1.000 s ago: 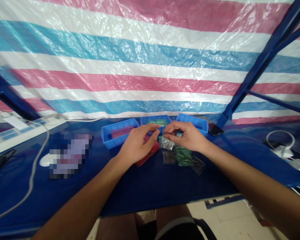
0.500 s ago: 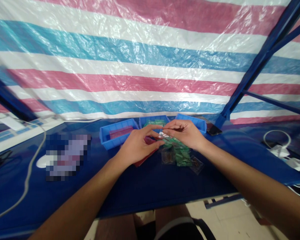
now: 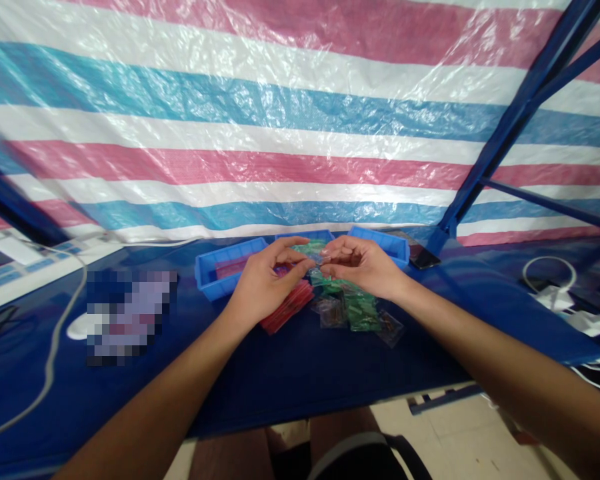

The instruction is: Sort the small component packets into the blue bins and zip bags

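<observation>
My left hand point(image 3: 269, 277) and my right hand point(image 3: 363, 265) face each other above the blue table, fingertips pinched and a small gap apart. A small clear plastic bag point(image 3: 316, 255) appears between the fingertips, held from both sides; its contents are too small to tell. Below my left hand lies a fanned stack of red packets point(image 3: 287, 308). Green packets point(image 3: 361, 312) lie under my right hand, with a clear bag of small brown pieces point(image 3: 331, 313) on their left and another such bag point(image 3: 391, 328) on their right.
Behind the hands stand a left blue bin point(image 3: 213, 288) with red packets, a middle blue bin point(image 3: 325, 235) with green packets, and a right blue bin point(image 3: 403, 257). A phone point(image 3: 425, 259), white cable point(image 3: 55, 353), white charger point(image 3: 555, 299) and blurred purple object point(image 3: 139, 310) lie around.
My hands have drawn slightly apart and shifted a little left, showing more of the red stack. The view has moved slightly.
</observation>
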Motion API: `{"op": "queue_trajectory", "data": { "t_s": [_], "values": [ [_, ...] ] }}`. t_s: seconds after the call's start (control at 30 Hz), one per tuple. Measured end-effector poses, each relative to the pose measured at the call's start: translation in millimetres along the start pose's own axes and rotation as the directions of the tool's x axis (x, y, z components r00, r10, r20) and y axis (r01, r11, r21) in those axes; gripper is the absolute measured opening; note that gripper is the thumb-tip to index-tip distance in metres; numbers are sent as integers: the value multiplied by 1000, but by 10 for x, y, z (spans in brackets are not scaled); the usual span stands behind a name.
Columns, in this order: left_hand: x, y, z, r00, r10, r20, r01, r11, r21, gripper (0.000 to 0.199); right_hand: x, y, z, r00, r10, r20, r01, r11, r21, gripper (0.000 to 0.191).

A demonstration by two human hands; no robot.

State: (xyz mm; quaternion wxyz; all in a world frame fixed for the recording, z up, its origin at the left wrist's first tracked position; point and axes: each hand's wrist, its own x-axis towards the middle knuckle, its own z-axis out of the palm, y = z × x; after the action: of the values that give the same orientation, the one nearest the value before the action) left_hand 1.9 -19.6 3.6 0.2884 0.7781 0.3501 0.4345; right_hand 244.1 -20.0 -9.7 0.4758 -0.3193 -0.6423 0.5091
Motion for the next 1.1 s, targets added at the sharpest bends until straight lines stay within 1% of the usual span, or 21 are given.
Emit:
{"op": "queue_trajectory", "data": {
  "t_s": [0.13,0.27,0.37,0.43,0.5,0.6,0.67,0.73,0.8,0.87,0.97,1.03,1.1],
  "values": [
    [1,-11,16,1000,-6,13,7,999,-38,46,17,40,-16,1000,-26,-13,26,999,37,36],
    [-3,-3,25,999,-23,26,24,998,-51,46,29,40,-10,999,-32,-42,32,999,2,42],
    [-2,-3,26,1000,-15,24,17,998,-63,45,30,30,7,997,-38,-63,37,999,-27,42],
    [1,-14,31,1000,-10,9,11,997,-81,44,26,41,20,997,-38,-68,37,999,-17,41],
    [5,-34,39,1000,-4,-12,3,994,-108,44,19,64,29,998,-21,-57,22,1000,7,42],
    [12,-72,45,998,1,-56,-9,989,-151,48,9,95,36,1000,10,5,-10,1000,9,48],
    [18,-88,41,997,-8,-77,-5,986,-167,48,8,96,38,1000,-17,8,17,1000,-26,53],
    [24,-90,32,996,-21,-86,6,984,-178,47,13,82,39,997,-69,-35,67,996,-61,49],
    [29,-83,26,997,-27,-77,13,983,-184,47,22,63,40,993,-101,-64,97,993,-66,39],
    [32,-74,23,998,-25,-63,12,982,-187,49,31,51,42,993,-100,-63,98,995,-35,33],
    [30,-77,22,999,-24,-47,16,985,-171,53,37,55,48,993,-81,-83,84,996,36,35],
    [26,-90,14,999,-16,-38,12,992,-125,44,36,65,51,994,-69,-91,75,995,69,37],
    [23,-102,-3,1000,6,-22,-7,998,-55,28,34,75,48,995,-76,-66,81,994,71,35]
  ]
}}
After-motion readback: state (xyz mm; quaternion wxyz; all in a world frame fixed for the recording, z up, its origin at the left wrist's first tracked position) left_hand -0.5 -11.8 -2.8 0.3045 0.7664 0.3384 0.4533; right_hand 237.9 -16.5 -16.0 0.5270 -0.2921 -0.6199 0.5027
